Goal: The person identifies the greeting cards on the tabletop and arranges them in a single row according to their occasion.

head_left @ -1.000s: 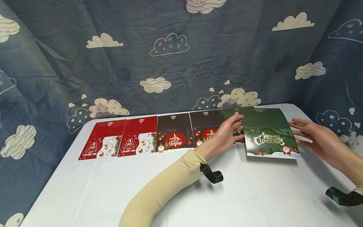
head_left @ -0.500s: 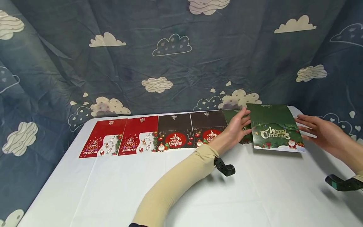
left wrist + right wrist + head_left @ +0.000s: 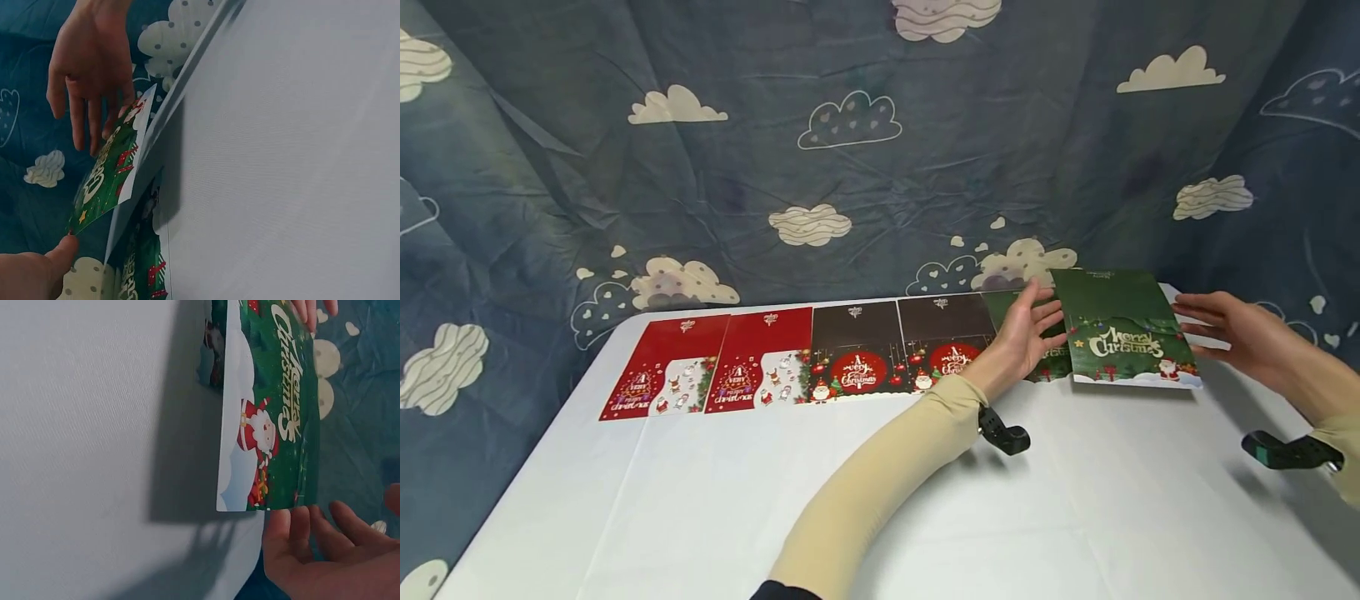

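A green Merry Christmas card (image 3: 1123,333) is held slightly above the table between my two hands, its shadow below it in the right wrist view. My left hand (image 3: 1022,332) touches its left edge; in the left wrist view the thumb (image 3: 61,255) meets a corner. At the opposite edge, the extended fingers of my right hand (image 3: 1240,337) touch or nearly touch the card, and neither hand curls round it. Another green card (image 3: 1052,363) lies on the table, partly covered by my left hand and the raised card.
Along the back of the white table (image 3: 715,500) lie two red cards (image 3: 696,333) (image 3: 775,329) and two dark cards (image 3: 855,329) (image 3: 942,317) side by side. A dark cloth with clouds (image 3: 737,167) hangs behind the table's far edge.
Both hands have carried the raised green card to the right and toward the back, uncovering more of the green card on the table. The other cards stay in place.
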A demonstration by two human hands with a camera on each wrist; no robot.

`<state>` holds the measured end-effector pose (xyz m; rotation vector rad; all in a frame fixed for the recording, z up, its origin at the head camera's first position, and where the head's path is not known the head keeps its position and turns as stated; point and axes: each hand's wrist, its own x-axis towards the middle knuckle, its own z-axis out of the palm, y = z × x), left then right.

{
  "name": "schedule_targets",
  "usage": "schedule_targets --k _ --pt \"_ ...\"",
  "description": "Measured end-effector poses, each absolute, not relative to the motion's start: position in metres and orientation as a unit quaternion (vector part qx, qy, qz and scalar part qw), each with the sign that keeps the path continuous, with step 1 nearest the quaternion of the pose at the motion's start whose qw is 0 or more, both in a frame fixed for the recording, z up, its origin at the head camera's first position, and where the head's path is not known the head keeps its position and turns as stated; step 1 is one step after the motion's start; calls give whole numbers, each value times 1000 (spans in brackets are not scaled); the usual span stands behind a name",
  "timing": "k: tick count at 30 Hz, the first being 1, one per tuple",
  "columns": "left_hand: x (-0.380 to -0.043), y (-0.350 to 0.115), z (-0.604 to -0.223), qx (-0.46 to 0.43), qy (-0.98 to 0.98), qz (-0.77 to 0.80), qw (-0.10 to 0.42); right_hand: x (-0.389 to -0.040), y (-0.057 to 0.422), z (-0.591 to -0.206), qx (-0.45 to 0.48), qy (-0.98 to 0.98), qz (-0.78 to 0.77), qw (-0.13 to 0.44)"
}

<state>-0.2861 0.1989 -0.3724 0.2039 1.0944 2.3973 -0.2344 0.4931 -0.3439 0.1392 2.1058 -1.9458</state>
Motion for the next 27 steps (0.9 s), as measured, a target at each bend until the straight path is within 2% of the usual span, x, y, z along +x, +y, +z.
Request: schedule_targets --k 9,21,27 --pt "-294 211 -375 60 360 894 259 -248 505 -346 66 810 -564 147" --pt "-293 234 -384 12 330 923 199 -261 515 -348 91 822 -543 148" --pt "-294 244 -385 4 328 924 195 -266 526 -349 81 810 -559 158"
